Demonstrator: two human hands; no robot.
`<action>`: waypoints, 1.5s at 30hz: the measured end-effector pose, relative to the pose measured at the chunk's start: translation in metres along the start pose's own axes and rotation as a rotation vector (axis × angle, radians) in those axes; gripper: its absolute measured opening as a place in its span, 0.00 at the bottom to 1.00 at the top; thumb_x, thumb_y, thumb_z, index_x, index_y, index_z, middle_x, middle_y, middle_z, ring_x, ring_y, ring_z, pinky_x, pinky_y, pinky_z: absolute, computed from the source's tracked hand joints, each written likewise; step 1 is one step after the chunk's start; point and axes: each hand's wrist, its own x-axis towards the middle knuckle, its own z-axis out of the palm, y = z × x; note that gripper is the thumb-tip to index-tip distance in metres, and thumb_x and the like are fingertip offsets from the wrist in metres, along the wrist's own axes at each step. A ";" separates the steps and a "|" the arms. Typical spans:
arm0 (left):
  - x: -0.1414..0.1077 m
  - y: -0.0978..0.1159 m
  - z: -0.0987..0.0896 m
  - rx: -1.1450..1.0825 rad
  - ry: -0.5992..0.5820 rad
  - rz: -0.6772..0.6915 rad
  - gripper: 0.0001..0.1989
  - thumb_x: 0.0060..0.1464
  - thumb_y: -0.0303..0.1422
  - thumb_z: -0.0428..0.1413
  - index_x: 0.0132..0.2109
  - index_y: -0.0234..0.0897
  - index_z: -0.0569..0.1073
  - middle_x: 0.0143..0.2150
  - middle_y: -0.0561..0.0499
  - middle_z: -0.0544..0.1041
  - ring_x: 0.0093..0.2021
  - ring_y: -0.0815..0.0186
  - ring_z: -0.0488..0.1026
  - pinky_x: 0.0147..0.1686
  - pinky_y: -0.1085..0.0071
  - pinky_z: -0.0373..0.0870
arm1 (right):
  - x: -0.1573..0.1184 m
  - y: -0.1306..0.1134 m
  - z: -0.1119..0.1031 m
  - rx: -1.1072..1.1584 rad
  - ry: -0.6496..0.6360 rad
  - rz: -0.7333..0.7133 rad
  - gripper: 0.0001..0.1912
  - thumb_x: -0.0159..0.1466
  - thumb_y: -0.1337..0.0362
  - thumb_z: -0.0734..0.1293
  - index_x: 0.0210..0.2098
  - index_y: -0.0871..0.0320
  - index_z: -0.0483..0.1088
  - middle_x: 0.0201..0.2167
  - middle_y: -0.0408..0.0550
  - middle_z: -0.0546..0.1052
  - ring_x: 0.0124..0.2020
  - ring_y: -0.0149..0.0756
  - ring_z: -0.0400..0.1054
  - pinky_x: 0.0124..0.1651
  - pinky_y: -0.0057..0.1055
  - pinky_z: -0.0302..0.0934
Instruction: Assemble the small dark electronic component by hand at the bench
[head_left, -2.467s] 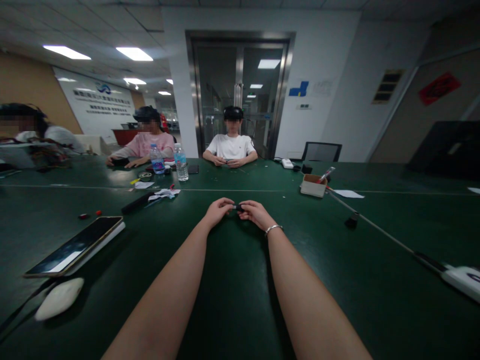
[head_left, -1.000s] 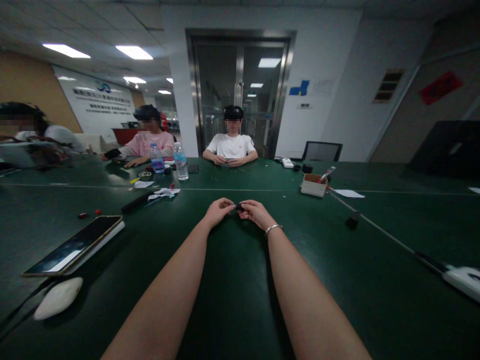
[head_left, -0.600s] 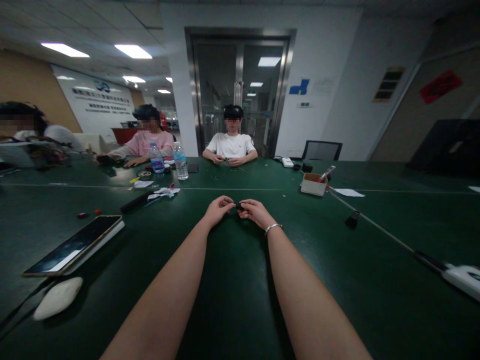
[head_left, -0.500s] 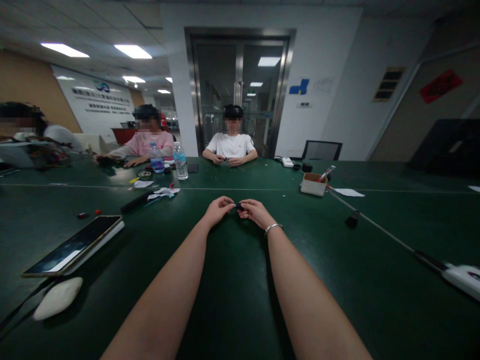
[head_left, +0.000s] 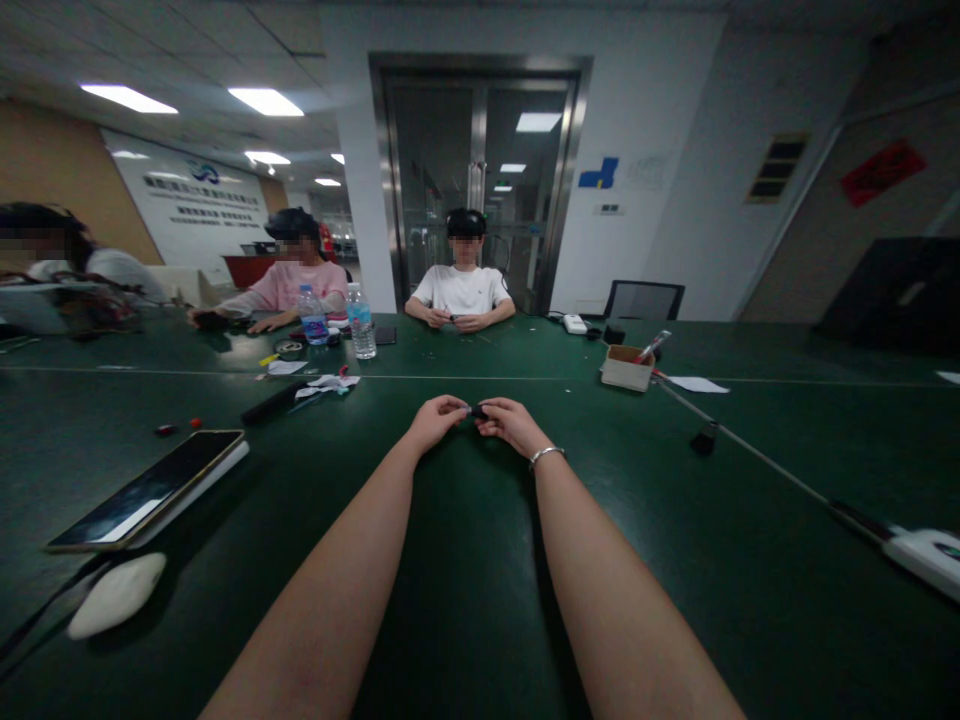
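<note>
Small black stick (head_left: 479, 411), silvery at its left end, is held over the green table (head_left: 465, 590). The left hand (head_left: 437, 422) pinches the silvery end, the right hand (head_left: 513, 425) the black part, fingertips closed. Work seems under way; whether its parts are joined, I cannot tell. Farther right stands an open box (head_left: 625, 376).

Dark green table (head_left: 465, 580) — two plastic bottles (head_left: 362, 328), small open box (head_left: 625, 379), white paper (head_left: 699, 384).
</note>
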 end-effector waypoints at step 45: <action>0.005 -0.008 -0.003 0.254 -0.006 -0.035 0.26 0.51 0.53 0.47 0.28 0.32 0.72 0.20 0.51 0.70 0.20 0.70 0.65 0.25 0.73 0.60 | -0.003 0.001 -0.001 -0.037 -0.052 -0.051 0.09 0.57 0.77 0.66 0.38 0.64 0.69 0.27 0.47 0.75 0.22 0.26 0.71 0.26 0.22 0.69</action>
